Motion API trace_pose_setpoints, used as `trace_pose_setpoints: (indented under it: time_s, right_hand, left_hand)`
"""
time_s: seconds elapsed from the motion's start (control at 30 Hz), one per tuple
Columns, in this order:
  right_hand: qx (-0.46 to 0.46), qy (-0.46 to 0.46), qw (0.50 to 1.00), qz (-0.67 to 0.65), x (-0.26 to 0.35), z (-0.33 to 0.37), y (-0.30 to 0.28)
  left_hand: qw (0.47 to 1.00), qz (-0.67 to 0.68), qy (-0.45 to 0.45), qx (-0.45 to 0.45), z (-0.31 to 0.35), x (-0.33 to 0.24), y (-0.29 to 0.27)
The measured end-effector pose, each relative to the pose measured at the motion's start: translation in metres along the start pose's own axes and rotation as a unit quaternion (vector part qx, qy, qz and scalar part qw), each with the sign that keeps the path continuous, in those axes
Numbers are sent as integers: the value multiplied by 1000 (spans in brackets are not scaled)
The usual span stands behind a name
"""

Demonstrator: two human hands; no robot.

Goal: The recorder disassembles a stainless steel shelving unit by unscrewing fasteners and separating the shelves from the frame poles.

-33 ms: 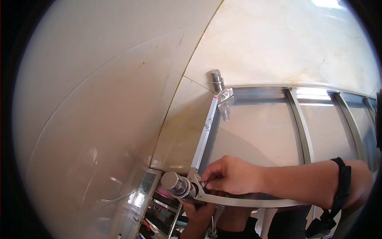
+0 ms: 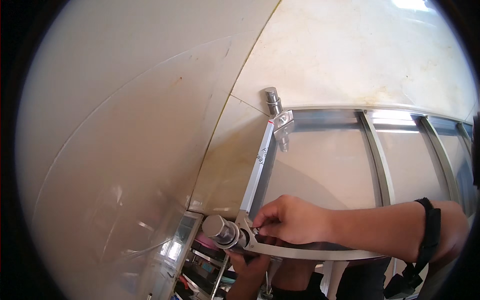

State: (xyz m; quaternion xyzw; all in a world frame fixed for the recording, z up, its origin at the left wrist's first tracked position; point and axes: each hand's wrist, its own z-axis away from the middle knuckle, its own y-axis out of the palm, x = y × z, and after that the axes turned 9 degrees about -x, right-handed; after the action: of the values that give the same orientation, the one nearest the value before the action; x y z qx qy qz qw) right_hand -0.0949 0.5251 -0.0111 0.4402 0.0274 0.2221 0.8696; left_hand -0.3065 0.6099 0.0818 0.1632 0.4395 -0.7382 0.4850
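A metal shelf (image 2: 320, 252) lies with its ribbed underside up, and a stubby round leg (image 2: 220, 230) sticks out at its near left corner. My right hand (image 2: 295, 217) reaches in from the right to that corner bracket. Its thumb and forefinger pinch a small shiny metal fastener (image 2: 256, 231), mostly covered by the fingertips. Below the same corner, my left hand (image 2: 247, 270) curls its fingers against the underside of the leg; the frame hides part of them. At the far left corner stands a matching leg (image 2: 272, 100), by an angled bracket (image 2: 283, 120) with a bolt.
A pale wall (image 2: 125, 100) rises close on the left, and light stone-like slabs (image 2: 350, 60) lie beyond the shelf. Cross ribs (image 2: 377, 155) span the shelf's underside. Lower left, a metal-framed rack (image 2: 200, 270) holds assorted items. A black strap (image 2: 431, 230) circles my right forearm.
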Motion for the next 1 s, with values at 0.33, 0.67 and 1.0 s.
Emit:
trace_pose_setpoints:
  time_s: [0.33, 0.67, 1.0]
  right_hand:
    - [-23, -25, 977, 211, 12, -2, 5]
    - [-18, -34, 979, 200, 9, -6, 4]
    - [21, 3, 999, 25, 1, -8, -5]
  left_hand:
    - [709, -428, 529, 183, 2, -23, 30]
    - [726, -398, 522, 204, 2, -23, 30]
    - [921, -281, 209, 171, 7, -15, 19]
